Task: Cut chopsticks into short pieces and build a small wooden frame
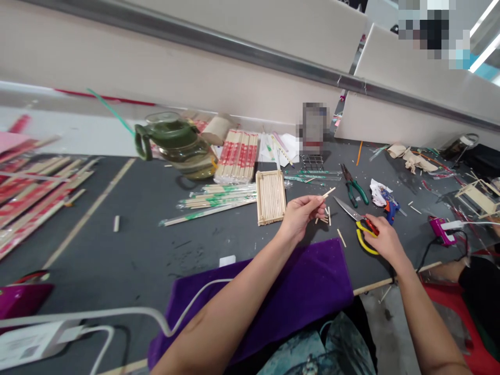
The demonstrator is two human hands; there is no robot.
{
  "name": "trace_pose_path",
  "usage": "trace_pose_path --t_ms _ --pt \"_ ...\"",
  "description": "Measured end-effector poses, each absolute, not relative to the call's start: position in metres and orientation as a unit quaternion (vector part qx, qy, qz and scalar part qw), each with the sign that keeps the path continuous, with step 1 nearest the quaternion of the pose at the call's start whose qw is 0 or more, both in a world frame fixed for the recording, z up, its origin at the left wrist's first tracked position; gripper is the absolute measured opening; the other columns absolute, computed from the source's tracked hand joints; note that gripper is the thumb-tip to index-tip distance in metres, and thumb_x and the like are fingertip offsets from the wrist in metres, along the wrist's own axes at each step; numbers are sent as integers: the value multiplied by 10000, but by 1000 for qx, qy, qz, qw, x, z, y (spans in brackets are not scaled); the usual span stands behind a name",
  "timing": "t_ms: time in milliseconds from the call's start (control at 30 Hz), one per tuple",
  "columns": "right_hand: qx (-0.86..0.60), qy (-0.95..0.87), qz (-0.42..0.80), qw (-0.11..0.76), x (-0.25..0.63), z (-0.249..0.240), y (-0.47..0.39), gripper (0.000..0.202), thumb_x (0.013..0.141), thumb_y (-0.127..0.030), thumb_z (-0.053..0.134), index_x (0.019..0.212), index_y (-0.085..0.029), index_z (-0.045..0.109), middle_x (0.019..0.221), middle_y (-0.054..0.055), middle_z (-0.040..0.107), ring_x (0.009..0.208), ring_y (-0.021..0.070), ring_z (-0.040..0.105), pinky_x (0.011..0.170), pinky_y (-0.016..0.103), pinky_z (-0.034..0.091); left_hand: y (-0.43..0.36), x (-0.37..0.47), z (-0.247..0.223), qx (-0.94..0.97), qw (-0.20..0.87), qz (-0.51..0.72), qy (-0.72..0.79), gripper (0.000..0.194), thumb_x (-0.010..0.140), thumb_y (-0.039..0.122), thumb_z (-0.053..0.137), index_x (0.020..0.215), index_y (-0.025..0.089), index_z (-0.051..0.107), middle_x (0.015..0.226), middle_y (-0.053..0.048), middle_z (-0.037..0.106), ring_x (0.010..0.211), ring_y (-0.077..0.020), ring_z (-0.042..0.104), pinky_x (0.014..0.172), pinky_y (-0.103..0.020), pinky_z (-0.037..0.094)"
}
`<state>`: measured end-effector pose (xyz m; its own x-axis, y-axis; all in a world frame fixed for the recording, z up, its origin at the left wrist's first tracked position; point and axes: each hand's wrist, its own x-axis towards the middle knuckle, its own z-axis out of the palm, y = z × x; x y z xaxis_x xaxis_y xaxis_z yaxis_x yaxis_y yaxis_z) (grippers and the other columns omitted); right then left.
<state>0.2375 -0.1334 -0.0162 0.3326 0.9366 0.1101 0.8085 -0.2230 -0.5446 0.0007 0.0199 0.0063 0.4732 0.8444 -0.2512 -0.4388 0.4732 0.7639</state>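
Nearest, at the lower centre of the frame, a purple cloth (312, 265) drapes over the edge of the dark tabletop (140, 245), and a white cable (128, 312) curves in from the lower left. Above the cloth, right of centre, the left hand (304, 212) pinches a short wooden stick (330, 192) between thumb and fingers, its end pointing up and right. To its right, the right hand (383, 237) is wrapped around the yellow and red handles of the scissors (349, 210); the blades point up and left, near the stick but apart from it. How far the blades are parted is hard to tell at this angle.

A few short stick pieces (328, 216) lie just below the left hand. Left of that hand sits a rimmed wooden-stick panel (271, 197). The step in hand looks like trimming sticks to length; a cut from here would call for a steady pinch and the blades brought square across the stick.

Farther off lie green-handled pliers (353, 188) and a blue glue gun (391, 210) at right, then red-printed chopstick packs (237, 156) and a green-lidded glass teapot (187, 153) at upper centre-left, before a pale partition (234, 78).
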Motion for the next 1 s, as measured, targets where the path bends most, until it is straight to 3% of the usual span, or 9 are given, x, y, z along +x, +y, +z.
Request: trace_pose_path --t_ms 67,133,200,267,433,567,667,833,1000 --pt "-760 -483 223 373 232 -11 -138 512 774 -373 710 1256 -199 691 1007 62 654 771 179 652 732 341 566 19 1 7 310 799 406 317 439 517 411 960 742 104 742 643 -22 694 527 -76 603 536 -201 526" --pt "-727 -386 346 451 224 -4 -142 631 702 -417 801 1286 -224 663 910 8 622 563 100 556 504 256 489 19 1 7 305 801 408 315 431 524 405 958 743 104 741 647 -24 693 527 -76 602 539 -204 526" --pt "-701 -327 424 471 213 0 -147 738 630 -406 872 1313 -259 636 832 -41 580 427 38 415 363 200 340 18 1 9 303 802 409 312 421 533 402 954 737 104 736 646 -23 689 524 -77 597 538 -210 526" --pt "-694 -322 439 471 201 -1 -149 698 617 -396 882 1259 -240 658 795 -50 573 384 10 333 327 187 263 16 1 11 302 803 409 311 418 534 399 954 736 105 735 645 -21 686 524 -79 594 543 -216 528" --pt "-669 -370 423 487 187 -11 -147 576 714 -358 743 1265 -242 622 852 11 638 491 74 469 405 209 359 12 0 19 302 801 413 312 418 526 407 953 723 113 732 639 -20 684 529 -85 590 546 -226 530" --pt "-658 -398 446 458 183 -1 -147 637 705 -304 768 1311 -292 573 1018 28 649 748 123 587 679 255 509 9 1 22 315 796 411 313 402 547 414 940 718 118 729 642 -18 686 526 -84 590 550 -228 532" --pt "-647 -419 457 444 175 10 -148 556 787 -382 760 1297 -287 561 1024 13 615 895 132 586 859 273 495 6 2 23 332 792 407 310 388 570 420 928 723 120 734 649 -18 691 517 -85 595 545 -227 525" --pt "-621 -408 478 469 160 7 -135 528 793 -580 737 1194 -283 565 903 -1 567 812 140 553 762 259 492 2 3 23 355 788 400 306 363 597 423 909 704 120 738 634 -21 686 510 -93 601 528 -223 509" --pt "-630 -410 468 466 157 3 -123 580 759 -631 739 1187 -287 555 896 1 564 801 151 555 762 273 498 1 3 24 370 786 389 306 350 603 416 898 703 121 739 645 -32 692 510 -97 590 522 -234 507"
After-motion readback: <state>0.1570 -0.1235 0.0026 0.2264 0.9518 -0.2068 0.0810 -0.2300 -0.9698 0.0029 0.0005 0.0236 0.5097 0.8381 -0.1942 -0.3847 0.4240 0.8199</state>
